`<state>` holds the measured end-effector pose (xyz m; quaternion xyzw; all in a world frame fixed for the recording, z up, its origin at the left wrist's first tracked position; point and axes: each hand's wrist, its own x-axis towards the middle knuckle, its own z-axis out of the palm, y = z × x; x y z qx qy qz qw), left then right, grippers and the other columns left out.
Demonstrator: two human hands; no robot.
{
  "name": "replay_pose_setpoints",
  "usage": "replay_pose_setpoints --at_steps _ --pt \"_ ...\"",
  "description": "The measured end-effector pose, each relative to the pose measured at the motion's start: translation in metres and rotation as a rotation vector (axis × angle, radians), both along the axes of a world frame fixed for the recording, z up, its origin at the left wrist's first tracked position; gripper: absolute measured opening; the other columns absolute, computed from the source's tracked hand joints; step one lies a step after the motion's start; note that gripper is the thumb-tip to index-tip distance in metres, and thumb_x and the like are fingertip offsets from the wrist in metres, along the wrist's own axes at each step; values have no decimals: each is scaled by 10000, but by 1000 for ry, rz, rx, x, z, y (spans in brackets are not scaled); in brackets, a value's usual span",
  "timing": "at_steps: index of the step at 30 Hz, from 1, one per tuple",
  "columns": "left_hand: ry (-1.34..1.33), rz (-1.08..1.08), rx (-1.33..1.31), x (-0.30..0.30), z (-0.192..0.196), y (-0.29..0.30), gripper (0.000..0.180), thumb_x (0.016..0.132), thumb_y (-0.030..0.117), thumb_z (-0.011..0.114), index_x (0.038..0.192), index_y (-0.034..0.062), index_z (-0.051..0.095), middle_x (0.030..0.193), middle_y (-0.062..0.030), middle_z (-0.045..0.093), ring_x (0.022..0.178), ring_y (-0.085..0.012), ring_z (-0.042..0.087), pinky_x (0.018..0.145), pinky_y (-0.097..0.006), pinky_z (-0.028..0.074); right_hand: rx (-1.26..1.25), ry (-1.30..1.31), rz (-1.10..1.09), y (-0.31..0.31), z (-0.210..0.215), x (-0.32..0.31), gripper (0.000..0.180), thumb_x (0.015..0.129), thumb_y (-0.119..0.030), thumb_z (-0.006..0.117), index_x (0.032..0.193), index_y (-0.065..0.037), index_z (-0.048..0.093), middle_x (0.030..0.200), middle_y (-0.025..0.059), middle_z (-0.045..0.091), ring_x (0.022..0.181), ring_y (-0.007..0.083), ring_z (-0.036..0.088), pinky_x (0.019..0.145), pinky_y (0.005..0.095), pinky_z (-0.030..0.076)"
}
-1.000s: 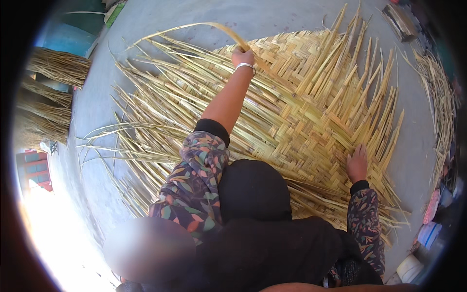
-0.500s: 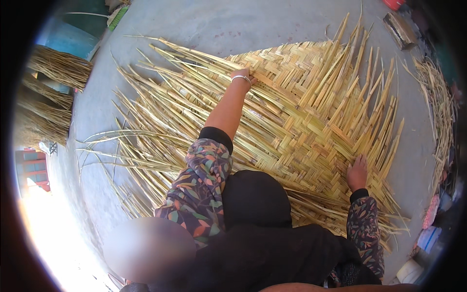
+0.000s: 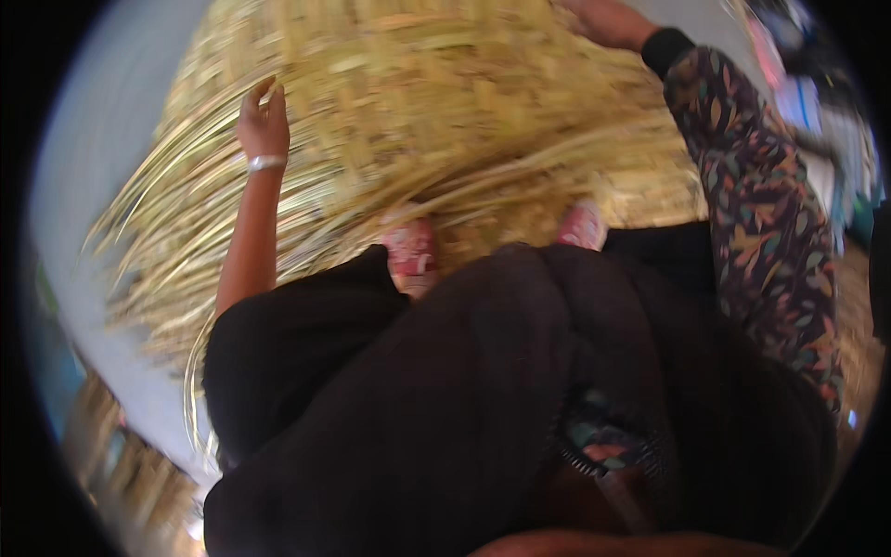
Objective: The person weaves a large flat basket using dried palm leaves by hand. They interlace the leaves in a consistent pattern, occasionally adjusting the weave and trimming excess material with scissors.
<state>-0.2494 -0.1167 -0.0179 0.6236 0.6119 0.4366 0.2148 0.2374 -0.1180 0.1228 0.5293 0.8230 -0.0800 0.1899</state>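
Observation:
A woven mat of flat yellow-green reed strips (image 3: 418, 70) spreads over the floor in front of me, blurred by motion. Loose strip ends (image 3: 172, 200) fan out from its left side. At the upper left, my left hand (image 3: 264, 125), with a pale bracelet at the wrist, is closed, its fingertips pinching a pale reed strip (image 3: 272, 90). My right hand (image 3: 603, 20) is at the top edge of the picture, over the mat's right part. It is smeared and partly cut off, so its fingers do not show clearly.
My red patterned shoes (image 3: 409, 249) are at the mat's near part, below a bundle of long strips (image 3: 520, 158). Grey floor (image 3: 88, 186) borders the mat on the left. Several blurred items, among them a white and blue bundle (image 3: 798, 104), lie at the right.
The view has swung down and nearer my body, showing my lap and shoes. My left hand has gone from the mat's far part to the loose strips at its left.

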Motion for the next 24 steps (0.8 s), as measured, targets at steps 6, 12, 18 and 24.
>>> replay_pose_setpoints --at_steps 6,12,18,24 --pt "240 -704 -304 87 15 -76 253 859 283 611 1028 97 641 965 -135 656 837 -293 635 734 -375 502 26 213 -76 -66 58 59 280 872 -201 496 1063 -5 554 938 219 628 846 356 619 742 431 495" --pt "563 -988 -493 118 14 -107 270 859 292 574 1013 76 620 939 -144 649 879 -327 612 748 -400 486 -89 404 -851 -217 -26 112 398 922 -340 533 1236 -96 544 994 140 661 883 202 646 786 321 491" --pt "170 -918 -767 112 -8 -91 192 840 181 628 922 8 622 858 -81 648 812 -207 618 727 -330 482 -62 997 -1511 -265 -58 83 339 907 -252 537 1158 -25 571 980 91 652 835 157 645 724 294 504" --pt "-244 -670 -1091 104 23 -71 174 900 192 591 880 20 575 613 -30 554 448 -86 466 411 -214 359 -232 1306 -1678 -242 -58 75 357 907 -252 551 1146 13 549 981 115 645 866 207 649 774 322 516"
